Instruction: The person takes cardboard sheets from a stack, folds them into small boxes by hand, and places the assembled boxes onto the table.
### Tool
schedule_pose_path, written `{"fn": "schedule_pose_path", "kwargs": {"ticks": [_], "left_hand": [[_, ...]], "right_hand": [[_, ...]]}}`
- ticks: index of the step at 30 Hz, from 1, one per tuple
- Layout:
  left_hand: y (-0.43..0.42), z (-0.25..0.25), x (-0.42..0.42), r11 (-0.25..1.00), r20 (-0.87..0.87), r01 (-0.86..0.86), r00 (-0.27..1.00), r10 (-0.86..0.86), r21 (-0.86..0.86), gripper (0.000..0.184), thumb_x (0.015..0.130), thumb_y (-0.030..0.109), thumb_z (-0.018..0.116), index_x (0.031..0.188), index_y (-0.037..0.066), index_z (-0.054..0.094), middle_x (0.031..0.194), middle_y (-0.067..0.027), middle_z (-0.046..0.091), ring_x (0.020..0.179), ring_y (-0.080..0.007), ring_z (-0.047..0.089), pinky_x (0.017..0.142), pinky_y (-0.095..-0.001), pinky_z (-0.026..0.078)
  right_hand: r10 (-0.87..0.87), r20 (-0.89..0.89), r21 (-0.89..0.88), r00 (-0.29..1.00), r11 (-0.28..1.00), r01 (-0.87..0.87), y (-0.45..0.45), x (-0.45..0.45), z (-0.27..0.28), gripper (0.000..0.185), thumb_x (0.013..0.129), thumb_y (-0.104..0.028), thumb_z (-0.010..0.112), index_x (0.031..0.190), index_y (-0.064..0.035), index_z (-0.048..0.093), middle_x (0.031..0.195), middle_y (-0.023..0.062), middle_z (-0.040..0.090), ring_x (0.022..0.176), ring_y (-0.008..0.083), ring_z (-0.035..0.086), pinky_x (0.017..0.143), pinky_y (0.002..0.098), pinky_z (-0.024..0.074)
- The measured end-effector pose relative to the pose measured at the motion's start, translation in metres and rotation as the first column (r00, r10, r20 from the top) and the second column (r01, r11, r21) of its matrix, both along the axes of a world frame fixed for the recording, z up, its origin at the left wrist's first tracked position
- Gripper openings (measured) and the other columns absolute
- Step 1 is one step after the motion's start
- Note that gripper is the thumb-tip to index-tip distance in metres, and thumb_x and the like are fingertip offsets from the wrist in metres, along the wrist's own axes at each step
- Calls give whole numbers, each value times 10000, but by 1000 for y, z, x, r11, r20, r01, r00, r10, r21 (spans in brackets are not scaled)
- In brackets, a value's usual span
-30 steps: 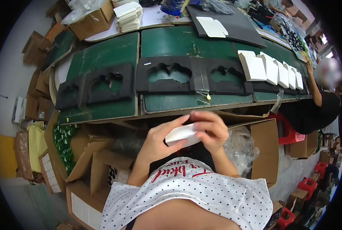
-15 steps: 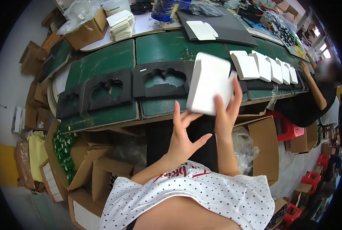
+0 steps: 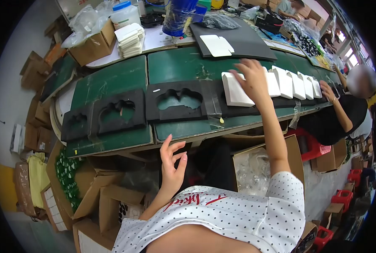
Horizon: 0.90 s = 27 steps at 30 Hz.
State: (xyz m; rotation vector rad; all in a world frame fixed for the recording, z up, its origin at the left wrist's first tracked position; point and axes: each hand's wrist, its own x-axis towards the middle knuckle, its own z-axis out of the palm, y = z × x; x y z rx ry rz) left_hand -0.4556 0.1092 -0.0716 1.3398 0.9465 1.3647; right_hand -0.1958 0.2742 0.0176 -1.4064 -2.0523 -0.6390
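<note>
At the left end of a row of white boxes (image 3: 283, 82) stands one more white box (image 3: 235, 90), leaning on the black foam strip. My right hand (image 3: 252, 82) is over this box's upper right side, fingers apart; whether it touches the box I cannot tell. My left hand (image 3: 172, 168) is raised in front of the bench edge, holding nothing, its fingers spread. Black foam pieces with cut-outs (image 3: 175, 101) lie along the green bench (image 3: 112, 71). A flat white card blank (image 3: 216, 45) rests on the dark board behind.
Cardboard boxes (image 3: 291, 158) with plastic bags and green items stand below the bench. At the back are stacked white cards (image 3: 130, 40), a blue wrapped container (image 3: 177, 19) and a carton (image 3: 96, 44). Another person (image 3: 344, 114) sits at the right, a hand near the row's far end.
The white box has gone from my hands to the left end of the row. My right hand has moved up and right and opened; my left hand has drawn back left and down.
</note>
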Motion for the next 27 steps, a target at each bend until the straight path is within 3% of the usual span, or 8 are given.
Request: {"fn": "schedule_pose_path", "kwargs": {"ticks": [3,7,11,17,19,22,24,27], "left_hand": [[3,5,2,1000,48,6,999,-6,8,514,821,-17,479,1279,28,253,1114,-146,456,1057,-213,466,835,-309,434],[3,10,-8,1000,33,15,999,-15,-15,425,830,-8,468,1233,9,334,1054,-134,507,994,-190,506,831,-299,437],[2,9,-18,997,68,-18,997,23,-74,360,843,18,454,1195,-6,379,988,-130,546,924,-182,536,802,-298,452],[8,-3,-36,992,-2,22,1000,-22,-127,315,890,123,410,1177,-6,415,955,-148,576,906,-199,561,786,-306,464],[14,-4,-38,980,195,114,978,-81,-165,392,904,240,381,1215,-1,377,1053,-173,537,973,-227,535,828,-337,442],[26,14,-23,971,581,209,808,-103,-118,528,904,378,340,1264,-6,304,1197,-198,439,1075,-260,474,895,-387,391],[29,11,-19,964,737,252,667,-110,-84,557,902,382,354,1297,6,240,1274,-179,355,1149,-249,403,960,-411,318],[20,22,-18,974,460,39,885,70,-224,432,848,137,517,1218,-1,341,1173,-126,457,1049,-180,478,884,-327,389]], "right_hand": [[276,82,-258,958,934,-247,37,-30,-1,334,733,-320,622,982,-98,608,1181,148,474,1153,312,382,965,433,285],[121,212,-175,970,981,-84,162,-18,-27,490,656,-384,666,980,-31,566,1147,149,481,1154,319,372,944,502,296],[56,413,-652,909,715,252,223,16,-43,429,593,-372,716,840,-36,614,951,153,596,938,300,548,851,497,384],[53,404,-325,913,942,89,189,8,-17,91,694,-146,576,712,-61,605,701,152,594,697,338,578,594,424,457],[195,240,-59,951,981,-186,136,-21,-2,91,672,-90,544,740,-85,603,648,111,592,583,315,566,525,396,453],[574,88,2,814,817,-576,-8,-82,16,201,599,-101,597,798,-129,608,740,38,610,552,227,532,499,332,425],[866,73,-3,494,496,-868,-76,-97,6,209,599,-114,606,797,-48,587,813,61,599,578,154,547,531,274,452],[911,-260,-336,320,225,-914,-126,-102,-19,384,667,-255,654,972,-34,578,961,124,580,880,236,571,715,309,463]]}}
